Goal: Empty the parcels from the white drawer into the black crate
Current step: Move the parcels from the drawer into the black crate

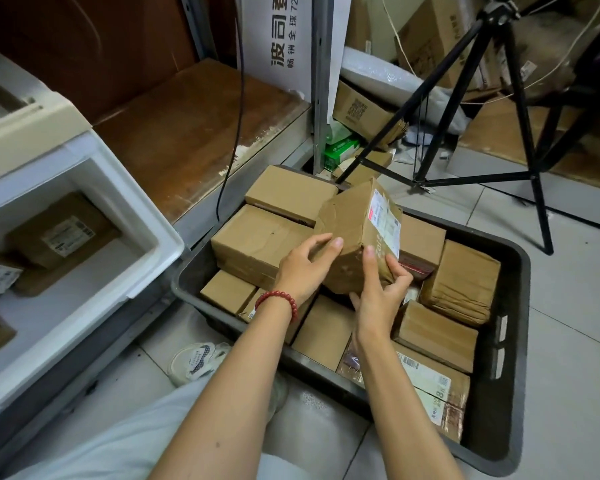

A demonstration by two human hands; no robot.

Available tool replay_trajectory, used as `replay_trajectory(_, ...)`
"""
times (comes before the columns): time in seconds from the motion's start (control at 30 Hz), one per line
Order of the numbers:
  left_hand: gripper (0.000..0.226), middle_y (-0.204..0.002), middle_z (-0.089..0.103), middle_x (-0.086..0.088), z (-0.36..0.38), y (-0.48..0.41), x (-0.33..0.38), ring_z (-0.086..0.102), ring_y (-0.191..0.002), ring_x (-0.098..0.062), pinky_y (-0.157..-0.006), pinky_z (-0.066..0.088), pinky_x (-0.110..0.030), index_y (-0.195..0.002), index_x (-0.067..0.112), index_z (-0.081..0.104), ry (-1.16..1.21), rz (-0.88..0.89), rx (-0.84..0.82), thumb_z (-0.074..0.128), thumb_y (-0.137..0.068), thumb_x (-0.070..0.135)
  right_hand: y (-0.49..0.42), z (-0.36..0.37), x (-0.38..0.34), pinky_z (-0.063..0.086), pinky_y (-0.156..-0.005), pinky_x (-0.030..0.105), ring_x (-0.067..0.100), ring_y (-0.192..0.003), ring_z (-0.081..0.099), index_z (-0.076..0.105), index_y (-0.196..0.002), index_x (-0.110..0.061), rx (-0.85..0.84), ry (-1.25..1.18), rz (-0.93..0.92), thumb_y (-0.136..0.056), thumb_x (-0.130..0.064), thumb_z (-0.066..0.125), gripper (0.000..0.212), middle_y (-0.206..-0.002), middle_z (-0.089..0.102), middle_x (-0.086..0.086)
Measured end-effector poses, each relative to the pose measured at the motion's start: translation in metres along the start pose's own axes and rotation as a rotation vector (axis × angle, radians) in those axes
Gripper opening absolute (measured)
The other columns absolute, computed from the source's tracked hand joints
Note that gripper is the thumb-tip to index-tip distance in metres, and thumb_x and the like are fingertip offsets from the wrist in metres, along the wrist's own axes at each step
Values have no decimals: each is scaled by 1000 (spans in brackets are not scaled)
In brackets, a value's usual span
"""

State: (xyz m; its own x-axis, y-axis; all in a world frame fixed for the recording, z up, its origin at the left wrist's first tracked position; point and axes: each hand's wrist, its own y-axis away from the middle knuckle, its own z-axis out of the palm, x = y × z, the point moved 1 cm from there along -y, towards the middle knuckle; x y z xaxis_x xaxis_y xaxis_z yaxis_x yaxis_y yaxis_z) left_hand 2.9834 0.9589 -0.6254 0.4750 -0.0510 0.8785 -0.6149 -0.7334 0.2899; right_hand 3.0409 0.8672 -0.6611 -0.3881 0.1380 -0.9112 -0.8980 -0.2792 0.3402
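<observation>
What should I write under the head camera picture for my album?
The left hand and right hand hold a cardboard parcel over the black crate; other parcels lie in the white drawer.

Left hand [303, 268] and right hand [378, 299] hold a parcel [357, 233] (tilted) above the black crate [510, 393].

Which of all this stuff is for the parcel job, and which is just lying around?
For the job:
white drawer
parcels left in it
black crate
held parcel, gripped by left hand and right hand

Just lying about:
tripod
green packet
QR-code box
</observation>
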Motion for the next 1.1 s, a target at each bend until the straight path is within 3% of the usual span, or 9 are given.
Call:
replay_trajectory(0.17,62,-125,57,13,11,1,0,53,-115,-9,-88,40,-28,-126,37,51,70,-46,-71,50,-77,76,-20,-8,-4,48,-98,54,17,-119,57,61,-94,-47,17,8,-104,-69,-63,72,32,-127,56,-2)
replay_trajectory(0.37,83,-141,45,5,13,-4,3,43,-126,-15,-94,35,-31,-135,39,40,89,-52,-105,57,-64,79,-20,-5,-6,50,-97,51,19,-120,57,62,-98,-47,54,26,-160,-69,-57,75,33,-127,57,-1)
replay_trajectory(0.5,71,-145,41,3,15,-8,1,40,-127,-14,-95,34,-30,-142,36,34,89,-37,-130,55,-81,66,-20,-5,-9,51,-97,44,16,-118,57,58,-112,-34,63,-16,-176,-79,-34,77,38,-124,58,-3)
replay_trajectory(0.63,63,-141,49,8,11,-15,-5,43,-128,-12,-101,35,-32,-141,36,40,142,-38,-128,44,-87,67,-17,-3,-8,48,-93,17,10,-123,53,49,-123,-27,-32,-17,-231,-85,-12,72,48,-126,54,-11)
replay_trajectory(0.67,59,-138,52,8,10,-18,-7,45,-128,-14,-103,36,-34,-140,36,42,154,-45,-116,42,-89,65,-17,-2,-5,46,-93,15,9,-125,52,49,-124,-28,-59,15,-231,-85,-11,72,48,-129,54,-10)
replay_trajectory(0.73,49,-133,56,8,8,-24,-14,49,-125,-14,-105,38,-35,-138,36,45,149,-51,-75,43,-93,56,-21,0,2,45,-102,25,11,-127,51,50,-123,-31,-98,102,-218,-86,-13,71,47,-135,53,-2)
replay_trajectory(0.8,41,-133,56,8,7,-28,-19,49,-126,-13,-102,38,-30,-139,35,44,92,-42,-35,43,-99,42,-23,-1,9,45,-106,33,13,-125,53,51,-121,-32,-125,172,-201,-88,-14,70,43,-136,52,1)
replay_trajectory(1.0,39,-128,58,5,10,-30,-23,51,-116,-10,-86,38,-22,-138,27,45,-197,89,99,48,-99,31,-28,-2,19,41,-91,9,10,-131,45,45,-137,-23,-228,299,-204,-93,-7,61,50,-143,47,0)
replay_trajectory(1.1,47,-137,52,7,12,-39,-16,46,-119,-18,-89,37,-28,-144,28,39,-556,247,169,46,-98,38,-35,2,17,41,-94,8,10,-135,41,40,-143,-18,-251,293,-191,-94,-5,58,54,-149,41,0)
